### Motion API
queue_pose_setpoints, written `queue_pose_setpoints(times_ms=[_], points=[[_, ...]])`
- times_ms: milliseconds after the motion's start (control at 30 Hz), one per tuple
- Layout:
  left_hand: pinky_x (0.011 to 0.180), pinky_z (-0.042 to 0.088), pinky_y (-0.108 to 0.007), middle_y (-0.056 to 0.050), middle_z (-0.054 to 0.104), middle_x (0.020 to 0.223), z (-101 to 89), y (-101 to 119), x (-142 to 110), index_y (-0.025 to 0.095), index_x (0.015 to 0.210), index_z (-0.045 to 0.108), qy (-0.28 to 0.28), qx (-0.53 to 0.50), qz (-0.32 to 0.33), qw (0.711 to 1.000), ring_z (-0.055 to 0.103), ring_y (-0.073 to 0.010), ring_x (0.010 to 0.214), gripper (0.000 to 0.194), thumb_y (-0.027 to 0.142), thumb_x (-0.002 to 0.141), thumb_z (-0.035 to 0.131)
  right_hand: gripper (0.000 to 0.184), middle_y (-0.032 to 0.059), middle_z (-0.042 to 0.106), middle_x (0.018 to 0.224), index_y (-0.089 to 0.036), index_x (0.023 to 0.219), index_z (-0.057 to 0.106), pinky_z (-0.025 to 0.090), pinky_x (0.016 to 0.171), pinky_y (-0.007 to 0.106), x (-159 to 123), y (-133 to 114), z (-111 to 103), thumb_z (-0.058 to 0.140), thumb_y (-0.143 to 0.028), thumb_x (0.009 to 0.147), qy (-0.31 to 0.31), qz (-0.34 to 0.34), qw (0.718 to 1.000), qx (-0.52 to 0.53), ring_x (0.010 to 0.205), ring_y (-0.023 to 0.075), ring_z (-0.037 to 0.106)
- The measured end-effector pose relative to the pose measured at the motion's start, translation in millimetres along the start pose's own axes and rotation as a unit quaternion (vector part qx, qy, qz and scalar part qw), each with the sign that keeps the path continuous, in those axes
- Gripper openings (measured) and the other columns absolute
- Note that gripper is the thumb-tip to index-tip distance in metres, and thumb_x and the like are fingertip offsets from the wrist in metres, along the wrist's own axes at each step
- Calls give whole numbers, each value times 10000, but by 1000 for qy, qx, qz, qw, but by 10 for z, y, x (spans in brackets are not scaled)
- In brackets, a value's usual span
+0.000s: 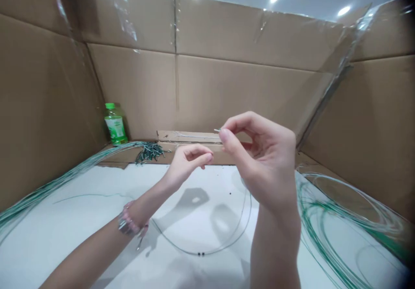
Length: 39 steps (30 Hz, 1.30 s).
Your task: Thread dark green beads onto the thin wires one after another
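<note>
Raised at the centre right, my right hand (264,155) pinches a thin green cord by its tip, and a short pale end (217,130) sticks out past the thumb and forefinger. My left hand (189,161) is lower and to the left, thumb and fingers closed together; whatever may be between them is too small to make out. Below both hands a thin green cord (175,246) curves in a wide loop with two small black beads (201,254) at its lowest part. Its upper ends pass out of sight behind my arm and hand.
A bundle of green cords (74,168) with dark knotted ends (149,151) lies at the left. Coiled green cords (320,219) are on the right. A green bottle (115,126) stands in the back left corner. Cardboard walls (243,94) surround the white table (129,178).
</note>
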State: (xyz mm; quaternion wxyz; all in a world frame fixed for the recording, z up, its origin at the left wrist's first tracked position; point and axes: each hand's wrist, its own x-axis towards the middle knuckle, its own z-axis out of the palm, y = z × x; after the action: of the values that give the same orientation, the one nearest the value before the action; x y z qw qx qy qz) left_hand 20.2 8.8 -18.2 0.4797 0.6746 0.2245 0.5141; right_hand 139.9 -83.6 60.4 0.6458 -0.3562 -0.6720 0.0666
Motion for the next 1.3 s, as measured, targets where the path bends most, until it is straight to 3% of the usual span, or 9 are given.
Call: queue_pose_setpoints(times_ms=[133, 300, 400, 867, 1133, 1300], points=[[570, 499, -163, 13, 645, 679, -291, 401, -180, 187, 764, 683, 61, -60, 54, 995, 573, -69, 595, 120, 295, 739, 729, 97, -23, 610, 754, -203, 768, 597, 531, 601, 182, -70, -31, 147, 587, -116, 810, -27, -22, 999, -16, 720, 94, 596], [620, 558, -162, -2, 715, 777, -374, 620, -324, 209, 830, 681, 68, -91, 113, 987, 666, -95, 677, 88, 179, 756, 717, 110, 1, 646, 902, -197, 770, 576, 559, 639, 211, -118, -39, 350, 581, -88, 789, -48, -23, 999, -1, 862, 130, 632], [661, 587, -173, -16, 737, 828, -371, 664, -344, 199, 829, 666, 61, -101, 125, 985, 701, -117, 734, 84, 165, 765, 710, 115, 6, 653, 897, -195, 770, 571, 558, 634, 231, -137, -35, 430, 578, -80, 783, -48, -13, 998, 24, 853, 140, 639], [648, 576, -79, 45, 735, 759, -342, 711, -362, 229, 814, 703, 58, -139, 139, 979, 703, -64, 716, 158, 82, 757, 703, 148, 19, 650, 855, -184, 753, 586, 545, 579, 238, -193, -40, 471, 594, -36, 749, -28, -40, 998, 26, 813, 153, 640], [625, 575, -84, 42, 722, 743, -325, 732, -374, 243, 775, 732, 90, -73, 164, 980, 685, -63, 672, 169, 79, 746, 703, 169, 32, 641, 829, -163, 751, 600, 558, 601, 218, -187, -54, 497, 597, 5, 738, -17, -105, 994, -24, 778, 128, 622], [600, 574, -99, 36, 718, 717, -318, 752, -374, 232, 750, 738, 107, -41, 173, 978, 679, -73, 652, 173, 64, 731, 703, 159, 35, 646, 831, -158, 774, 624, 559, 605, 226, -186, -48, 479, 597, -2, 757, -24, -100, 994, -20, 794, 134, 625]])
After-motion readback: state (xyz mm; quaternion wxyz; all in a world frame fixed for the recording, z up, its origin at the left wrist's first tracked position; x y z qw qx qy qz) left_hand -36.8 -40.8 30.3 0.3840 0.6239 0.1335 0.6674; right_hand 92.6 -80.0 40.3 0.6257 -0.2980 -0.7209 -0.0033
